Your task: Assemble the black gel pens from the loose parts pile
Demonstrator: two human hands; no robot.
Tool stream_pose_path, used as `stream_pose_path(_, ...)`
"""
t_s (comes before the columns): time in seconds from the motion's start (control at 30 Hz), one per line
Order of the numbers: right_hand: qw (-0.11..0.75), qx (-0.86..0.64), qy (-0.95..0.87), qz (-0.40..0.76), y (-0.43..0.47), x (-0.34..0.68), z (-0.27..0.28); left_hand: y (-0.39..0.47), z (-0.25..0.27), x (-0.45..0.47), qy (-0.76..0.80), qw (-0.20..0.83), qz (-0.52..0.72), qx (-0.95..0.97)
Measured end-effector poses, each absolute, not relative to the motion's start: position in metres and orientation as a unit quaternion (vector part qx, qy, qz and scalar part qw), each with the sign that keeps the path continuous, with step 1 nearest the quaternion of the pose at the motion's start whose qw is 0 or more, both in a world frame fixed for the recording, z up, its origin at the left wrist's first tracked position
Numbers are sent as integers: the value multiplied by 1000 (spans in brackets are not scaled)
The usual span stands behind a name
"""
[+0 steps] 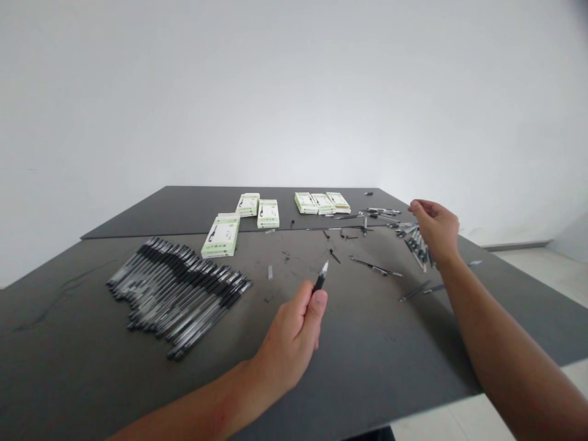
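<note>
My left hand [294, 334] is closed around a gel pen [320, 277], its clear tip and black grip pointing up and away. On the right, my right hand [434, 226] hovers over a loose heap of pen parts [416, 245], thumb and fingertips pinched together. Whatever may be between those fingertips is too small to make out. A dense row of capped black pens [179, 294] lies side by side on the dark table at the left. Loose pen pieces [376, 267] are scattered between the hands and the heap.
Several white-and-green pen boxes [222, 236] lie towards the back of the dark table [358, 367]. A small clear piece [270, 272] and black bits [334, 255] dot the middle. A seam crosses the tabletop, and a white wall [275, 92] stands behind.
</note>
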State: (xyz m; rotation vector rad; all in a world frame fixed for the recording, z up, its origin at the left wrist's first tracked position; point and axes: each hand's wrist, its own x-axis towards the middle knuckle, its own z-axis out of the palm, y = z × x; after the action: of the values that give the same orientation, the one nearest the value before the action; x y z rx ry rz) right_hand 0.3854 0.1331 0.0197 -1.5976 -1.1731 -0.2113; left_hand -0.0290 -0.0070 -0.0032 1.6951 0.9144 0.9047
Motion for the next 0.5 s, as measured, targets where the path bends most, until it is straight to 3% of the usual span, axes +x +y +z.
stream_pose_path(0.23, 512, -722, -460, -75, 134, 388, 21, -6, -1, -29, 374, 482, 375, 698)
stream_pose_path(0.5, 351, -747, -561, -57, 162, 382, 6, -7, 0, -29, 376, 487, 366, 698)
